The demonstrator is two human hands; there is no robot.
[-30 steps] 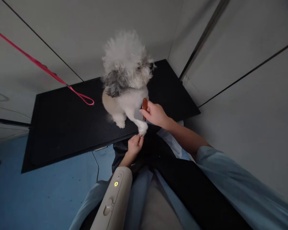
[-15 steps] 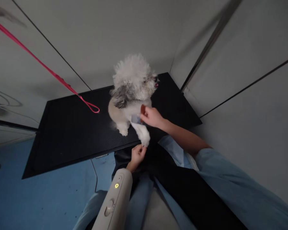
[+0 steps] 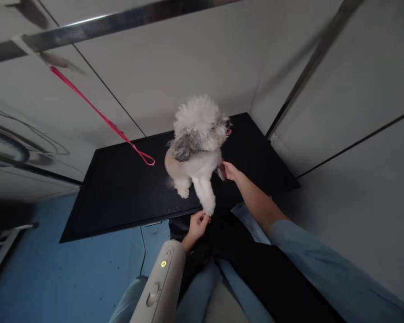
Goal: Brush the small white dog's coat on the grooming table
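Observation:
A fluffy white-and-grey dog point(image 3: 198, 130) sits on a black ribbed grooming table point(image 3: 121, 193), its head turned to the right. My left hand point(image 3: 198, 224) pinches the paw of its outstretched front leg point(image 3: 204, 193) at the table's near edge. Beside the dog's chest, my right hand point(image 3: 230, 171) is closed round a slicker brush point(image 3: 220, 174). Only a little of the brush shows; its handle is mostly hidden by the fingers. The brush is apart from the outstretched leg.
A pink looped leash point(image 3: 101, 115) hangs from a metal bar point(image 3: 128, 23) at upper left. In the foreground is a pale cylindrical device point(image 3: 160, 282) with a lit yellow button. Grey walls point(image 3: 148, 85) stand behind the table. A grey hose point(image 3: 6, 141) lies at far left.
My right hand has moved the brush off the outstretched leg, rightward to beside the dog's chest. My left hand still holds the paw. The view has shifted, bringing the metal bar into sight.

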